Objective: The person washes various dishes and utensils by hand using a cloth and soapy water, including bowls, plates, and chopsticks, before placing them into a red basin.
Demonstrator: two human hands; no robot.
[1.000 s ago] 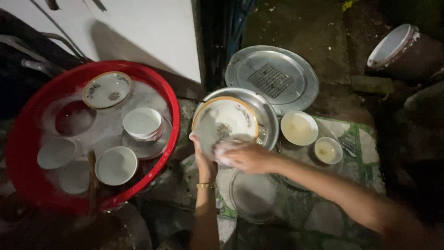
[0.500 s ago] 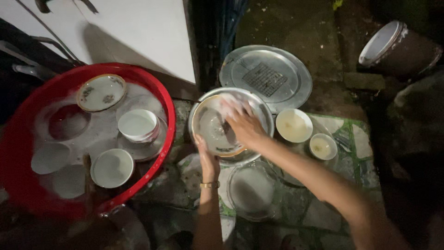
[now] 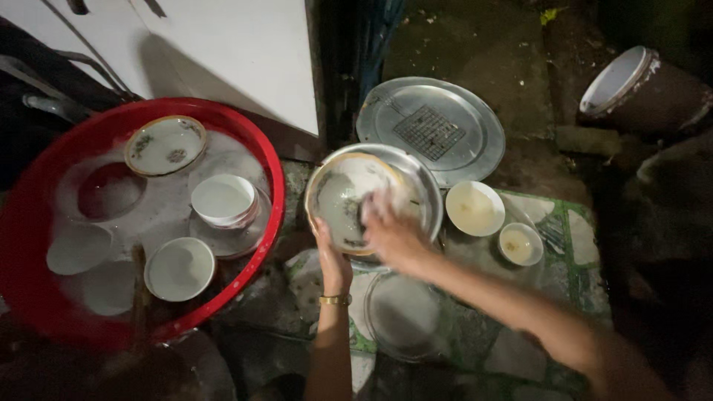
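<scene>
— While the left hand (image 3: pixel 332 261) grips the near rim of the patterned plate (image 3: pixel 343 202), what is the other hand doing?

— The right hand (image 3: pixel 392 232) is closed over something pale and sudsy and presses it against the plate's face. It is blurred, so I cannot tell just what the pale thing is. A gold bracelet (image 3: pixel 336 300) sits on the left wrist.

— Where is the plate itself?

— It is tilted up toward the camera, held over a round metal basin (image 3: pixel 423 187), and it hides much of that basin.

— What lies just around them?

— Below the hands, a flat metal lid (image 3: pixel 405 315) lies on the ground. To the right of the basin stand two small bowls: a larger white bowl (image 3: pixel 475 209) and, just beside it, a small bowl (image 3: pixel 521 243). Behind the basin lies a big round metal tray (image 3: pixel 460 119) with a small wire grid (image 3: pixel 428 132) on it.

— And on the left?

— A red tub (image 3: pixel 30 282) full of foamy water. A second patterned plate (image 3: pixel 164 145) floats at its far side, a white bowl (image 3: pixel 223 200) sits near the middle on a plate, and another white bowl (image 3: pixel 179 269) lies near the front rim. Other dishes show dimly under the foam.

— Anything farther out?

— A dark pot with a white inside (image 3: pixel 639 89) lies on its side at the upper right, well apart from the hands.
</scene>
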